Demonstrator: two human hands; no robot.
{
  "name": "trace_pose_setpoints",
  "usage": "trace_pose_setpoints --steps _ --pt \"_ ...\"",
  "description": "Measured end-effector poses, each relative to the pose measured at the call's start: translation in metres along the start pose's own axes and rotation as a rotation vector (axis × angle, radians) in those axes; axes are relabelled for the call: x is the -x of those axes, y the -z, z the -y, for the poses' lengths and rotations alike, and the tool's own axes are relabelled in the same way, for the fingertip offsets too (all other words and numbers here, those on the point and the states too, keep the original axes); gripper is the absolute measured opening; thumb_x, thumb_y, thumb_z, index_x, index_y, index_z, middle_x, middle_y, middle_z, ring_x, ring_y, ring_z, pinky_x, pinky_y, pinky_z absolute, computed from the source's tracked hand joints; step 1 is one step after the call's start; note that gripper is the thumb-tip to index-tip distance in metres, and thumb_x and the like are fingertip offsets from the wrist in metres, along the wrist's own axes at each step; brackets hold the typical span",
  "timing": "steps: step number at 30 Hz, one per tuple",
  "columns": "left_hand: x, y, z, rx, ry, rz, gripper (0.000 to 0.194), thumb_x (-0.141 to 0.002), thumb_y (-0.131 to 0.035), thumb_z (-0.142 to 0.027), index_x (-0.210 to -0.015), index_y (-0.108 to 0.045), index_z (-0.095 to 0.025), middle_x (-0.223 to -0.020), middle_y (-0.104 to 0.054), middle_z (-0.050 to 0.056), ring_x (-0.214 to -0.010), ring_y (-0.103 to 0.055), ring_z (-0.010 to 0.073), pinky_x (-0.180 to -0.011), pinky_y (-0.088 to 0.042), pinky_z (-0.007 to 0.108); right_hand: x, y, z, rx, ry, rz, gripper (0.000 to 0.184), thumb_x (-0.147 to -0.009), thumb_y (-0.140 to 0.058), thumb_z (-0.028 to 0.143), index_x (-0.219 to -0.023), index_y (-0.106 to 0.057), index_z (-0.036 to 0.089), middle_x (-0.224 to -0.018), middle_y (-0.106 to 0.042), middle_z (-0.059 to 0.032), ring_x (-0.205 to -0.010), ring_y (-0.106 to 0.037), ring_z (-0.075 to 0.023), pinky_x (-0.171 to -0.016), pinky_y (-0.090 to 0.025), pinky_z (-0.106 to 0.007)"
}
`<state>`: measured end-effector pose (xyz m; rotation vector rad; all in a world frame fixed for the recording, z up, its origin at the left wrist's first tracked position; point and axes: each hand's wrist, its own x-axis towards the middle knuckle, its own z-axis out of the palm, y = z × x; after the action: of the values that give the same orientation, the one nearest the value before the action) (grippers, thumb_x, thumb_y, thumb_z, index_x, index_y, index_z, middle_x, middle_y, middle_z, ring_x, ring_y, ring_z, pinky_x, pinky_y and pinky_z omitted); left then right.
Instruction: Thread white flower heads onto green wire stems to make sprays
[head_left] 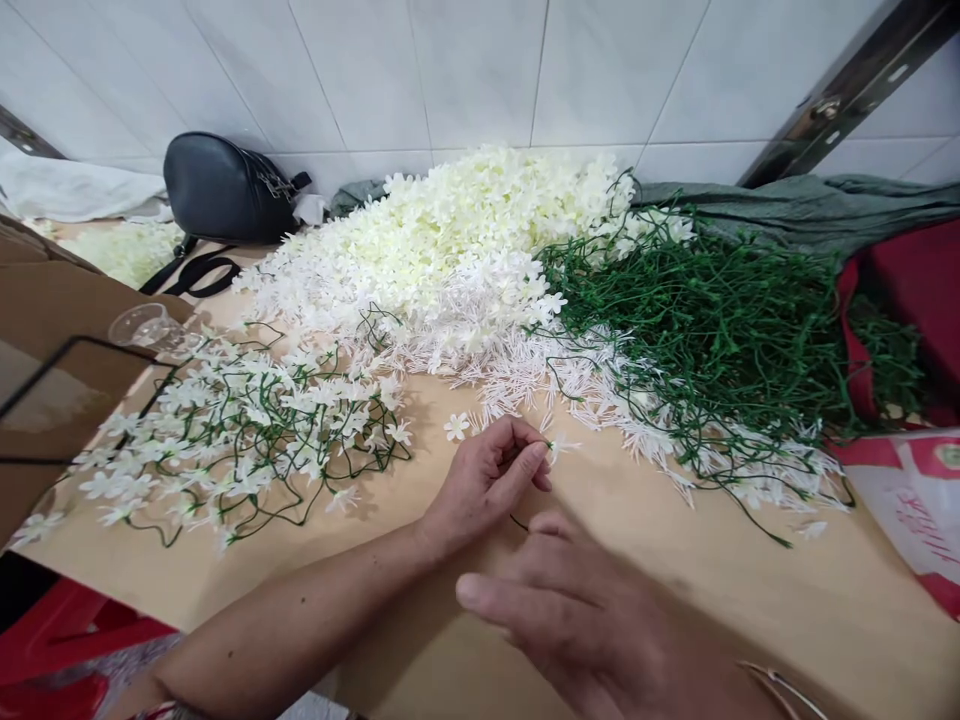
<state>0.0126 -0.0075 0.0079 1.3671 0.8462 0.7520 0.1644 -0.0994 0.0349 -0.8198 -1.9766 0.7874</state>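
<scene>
My left hand (491,475) is closed in a pinch near the middle of the table, thumb against forefinger. From its fingertips juts a green artificial flower stem (550,445) tipped with thin white strands (564,447). The dark lower end of that stem shows below the hand. Closer to me, my right hand (577,610) has its thumb stretched out, apart from the bent fingers, and no held thing is visible in it. A loose white flower head (456,427) lies just beyond my left hand.
Assembled white flowers on green stems (262,430) lie at left. Behind are heaps of cream petals (480,220), white strands (517,375) and green stems (720,310). A black bag (225,190), a clear cup (146,325), a cardboard box (45,300) and a red-and-white packet (915,500) border the table.
</scene>
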Motion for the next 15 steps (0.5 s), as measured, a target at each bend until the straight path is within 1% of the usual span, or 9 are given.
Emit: trace_pose_setpoints --steps 1,2,4,8,15 --pt "0.000 -0.001 -0.001 0.007 0.007 -0.005 0.037 -0.103 -0.066 -0.054 -0.095 -0.061 -0.018 -0.075 -0.068 0.000 -0.071 -0.067 0.0134 -0.071 -0.053 0.026 0.000 -0.007 0.000 0.027 0.077 0.012 0.060 -0.105 -0.052 0.004 -0.160 -0.045 0.027 -0.086 -0.067 0.0024 -0.078 -0.057 -0.0150 -0.085 -0.052 -0.033" --pt "0.000 -0.001 -0.002 0.014 0.009 -0.004 0.036 -0.103 -0.066 -0.054 -0.095 -0.061 -0.018 -0.076 -0.068 0.000 -0.071 -0.068 0.0133 -0.072 -0.053 0.026 -0.001 -0.012 -0.001 0.052 0.100 -0.011 0.060 -0.105 -0.050 0.003 -0.160 -0.045 0.025 -0.081 -0.062 0.0033 -0.075 -0.053 -0.0152 -0.081 -0.050 -0.033" --pt "0.000 -0.001 -0.003 0.027 0.010 0.009 0.037 -0.102 -0.067 -0.053 -0.095 -0.060 -0.018 -0.077 -0.067 0.000 -0.071 -0.068 0.0128 -0.072 -0.054 0.025 -0.001 -0.017 -0.007 0.063 0.097 -0.040 0.059 -0.105 -0.049 0.003 -0.160 -0.045 0.024 -0.080 -0.058 0.0038 -0.074 -0.050 -0.0150 -0.081 -0.050 -0.032" --pt "0.000 -0.001 -0.003 0.035 0.028 0.016 0.036 -0.102 -0.068 -0.053 -0.095 -0.061 -0.018 -0.076 -0.067 0.000 -0.071 -0.068 0.0129 -0.070 -0.054 0.025 -0.001 -0.019 -0.014 0.043 0.094 -0.048 0.063 -0.104 -0.049 0.003 -0.162 -0.043 0.026 -0.080 -0.057 0.0042 -0.074 -0.049 -0.0146 -0.082 -0.050 -0.032" --pt "-0.001 -0.001 -0.003 0.053 0.033 0.020 0.036 -0.101 -0.069 -0.052 -0.095 -0.062 -0.018 -0.076 -0.066 0.000 -0.070 -0.067 0.0124 -0.070 -0.054 0.025 0.001 -0.021 -0.017 0.056 0.102 -0.030 0.065 -0.103 -0.050 0.002 -0.163 -0.043 0.026 -0.080 -0.059 0.0041 -0.075 -0.049 -0.0150 -0.087 -0.051 -0.033"
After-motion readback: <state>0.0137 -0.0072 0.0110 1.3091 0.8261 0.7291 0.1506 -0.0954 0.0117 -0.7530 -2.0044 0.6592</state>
